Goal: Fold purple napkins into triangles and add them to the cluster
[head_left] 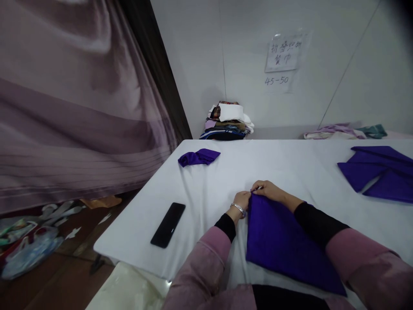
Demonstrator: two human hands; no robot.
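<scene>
A purple cloth napkin lies folded into a large triangle-like shape on the white-covered table, close to my body. At its far left corner my left hand, with a silver bracelet at the wrist, is closed on the cloth. My right hand pinches the same corner from the other side, fingertips almost meeting the left ones. My right sleeve hides part of the napkin's right edge. Another purple napkin, folded into a small narrow shape, sits near the table's back left.
More purple napkins lie at the table's right. A black phone rests on the left of the white table. Stacked clothes stand behind the back edge. A pinkish curtain hangs at left, with plastic bags below it.
</scene>
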